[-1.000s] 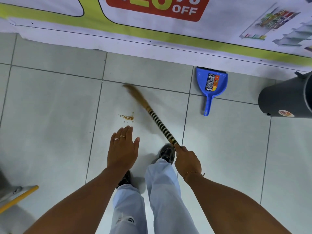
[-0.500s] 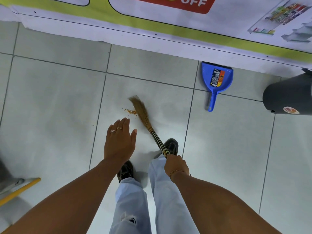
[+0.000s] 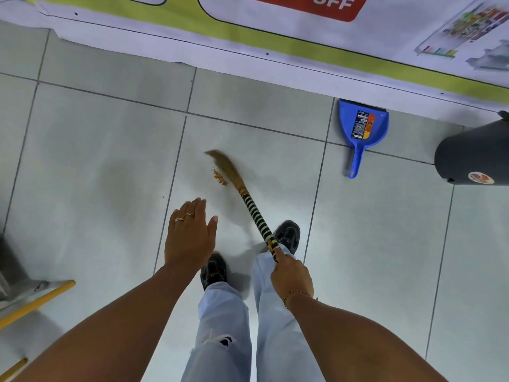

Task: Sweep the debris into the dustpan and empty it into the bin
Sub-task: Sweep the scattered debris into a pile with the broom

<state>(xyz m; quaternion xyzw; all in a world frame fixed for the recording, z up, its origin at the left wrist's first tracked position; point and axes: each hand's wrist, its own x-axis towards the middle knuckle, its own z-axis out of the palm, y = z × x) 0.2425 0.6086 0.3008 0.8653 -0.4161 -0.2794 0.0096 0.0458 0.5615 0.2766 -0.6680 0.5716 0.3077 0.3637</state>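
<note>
A small pile of orange-brown debris [image 3: 219,177] lies on the grey tiled floor ahead of my feet. My right hand [image 3: 291,275] grips the striped handle of a short straw broom [image 3: 249,205], whose bristles touch the floor just right of the debris. My left hand [image 3: 190,234] hovers flat, palm down, fingers together, holding nothing. A blue dustpan [image 3: 362,130] lies flat by the wall at the right, handle toward me. A dark bin [image 3: 473,155] stands at the right edge.
A printed banner [image 3: 248,31] runs along the wall at the top. Yellow poles and a grey metal frame [image 3: 30,301] stand at the lower left. My two black shoes [image 3: 287,234] stand on the tiles below the broom.
The broom swung back toward me from the far tile and now rests against the debris, which sits in a tighter pile. The view has shifted slightly.
</note>
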